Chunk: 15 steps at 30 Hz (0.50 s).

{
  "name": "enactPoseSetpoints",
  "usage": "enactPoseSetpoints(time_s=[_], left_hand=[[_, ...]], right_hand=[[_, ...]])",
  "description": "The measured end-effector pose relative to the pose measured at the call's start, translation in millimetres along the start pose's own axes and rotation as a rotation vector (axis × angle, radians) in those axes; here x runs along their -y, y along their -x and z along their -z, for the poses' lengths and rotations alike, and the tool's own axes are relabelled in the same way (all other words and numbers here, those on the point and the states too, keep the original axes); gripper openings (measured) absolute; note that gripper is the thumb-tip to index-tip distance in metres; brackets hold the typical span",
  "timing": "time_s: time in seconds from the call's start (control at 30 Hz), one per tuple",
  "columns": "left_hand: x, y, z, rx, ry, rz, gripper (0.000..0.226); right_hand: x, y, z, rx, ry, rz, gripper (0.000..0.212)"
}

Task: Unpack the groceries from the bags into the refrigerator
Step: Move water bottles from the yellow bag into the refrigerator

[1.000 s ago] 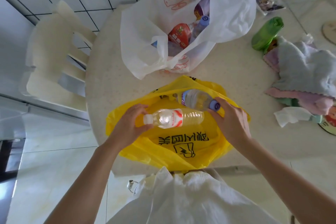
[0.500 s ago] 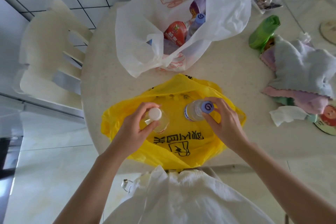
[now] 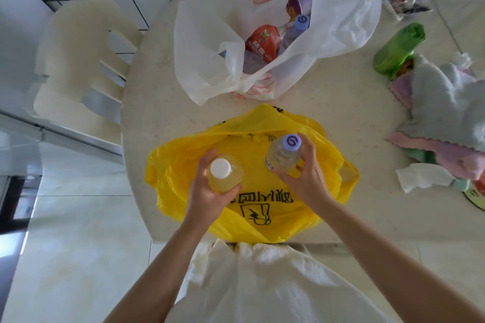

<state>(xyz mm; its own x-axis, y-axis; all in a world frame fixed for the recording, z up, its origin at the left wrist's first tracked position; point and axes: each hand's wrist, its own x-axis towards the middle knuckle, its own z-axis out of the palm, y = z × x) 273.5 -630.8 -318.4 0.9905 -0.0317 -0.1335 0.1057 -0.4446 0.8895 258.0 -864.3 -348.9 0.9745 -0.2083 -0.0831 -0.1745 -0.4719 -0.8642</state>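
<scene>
Held upright above the flattened yellow plastic bag (image 3: pixel 252 191) on the table (image 3: pixel 162 113): white-capped clear bottle of pale yellow drink (image 3: pixel 223 176) in left grip (image 3: pixel 210 191), purple-capped clear bottle (image 3: pixel 284 155) in right grip (image 3: pixel 307 176). Long axes vertical, caps up. Refrigerator not seen.

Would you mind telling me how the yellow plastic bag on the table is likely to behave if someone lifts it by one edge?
The yellow plastic bag looks thin and crumpled, so it would probably flop and fold rather than hold shape. It lies mostly flat on the table, so it is likely light. Its glossy film may slide easily when pushed.
</scene>
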Motion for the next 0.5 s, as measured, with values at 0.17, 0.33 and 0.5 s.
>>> enactPoseSetpoints(time_s=[0.17, 0.33, 0.5], left_hand=[[16, 6, -18, -0.107, -0.004, 0.085, 0.077], [18, 9, -25, -0.187, -0.001, 0.135, 0.073], [7, 22, -17, -0.193, 0.053, 0.110, 0.070]], right_hand=[[-12, -3, -5, 0.016, -0.039, -0.087, 0.085], [-10, -12, -9, 0.000, -0.024, -0.114, 0.080], [1, -3, -4, -0.052, 0.040, -0.084, 0.076]])
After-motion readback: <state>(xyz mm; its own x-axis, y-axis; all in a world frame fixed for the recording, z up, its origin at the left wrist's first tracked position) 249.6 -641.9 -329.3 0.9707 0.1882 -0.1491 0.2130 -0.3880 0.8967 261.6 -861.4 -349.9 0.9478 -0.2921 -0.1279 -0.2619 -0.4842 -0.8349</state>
